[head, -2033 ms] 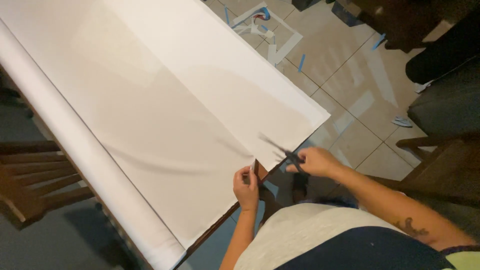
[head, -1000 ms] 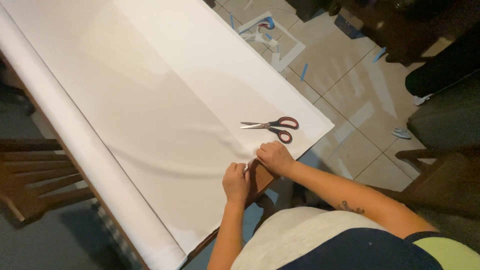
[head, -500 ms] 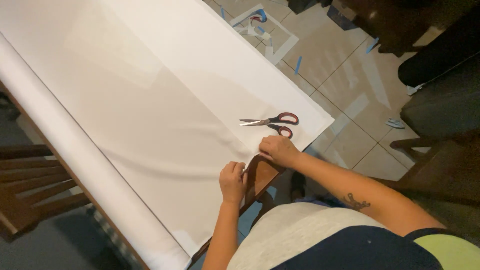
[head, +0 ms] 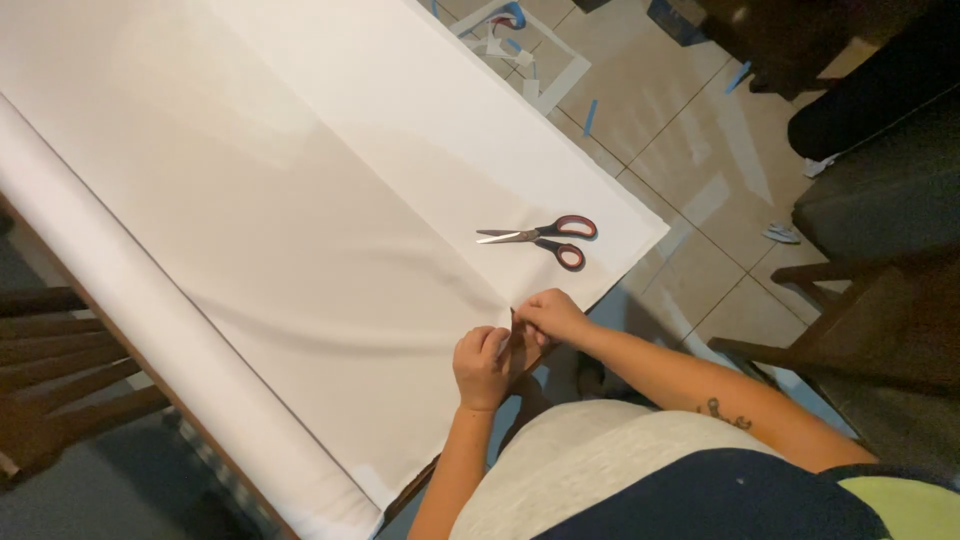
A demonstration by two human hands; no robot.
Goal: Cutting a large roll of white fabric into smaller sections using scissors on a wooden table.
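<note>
A large sheet of white fabric (head: pixel 300 220) covers the table, unrolled from a bolt (head: pixel 170 350) along the left edge. At the near edge there is a short cut in the cloth. My left hand (head: pixel 482 366) pinches the fabric on the left side of the cut, and my right hand (head: pixel 550 316) pinches the right side, the two hands close together. A pair of scissors (head: pixel 545 235) with red and black handles lies shut on the fabric, a little beyond my right hand, with its blades pointing left.
The tiled floor (head: pixel 680 130) to the right has strips of blue tape and white scraps. A dark wooden chair (head: pixel 860 310) stands at the right, and another wooden chair (head: pixel 50 370) at the left beside the bolt.
Two seconds ago my right hand held the scissors at the fabric's edge. The scissors now lie on the cloth, and both hands grip the fabric on either side of the cut.
</note>
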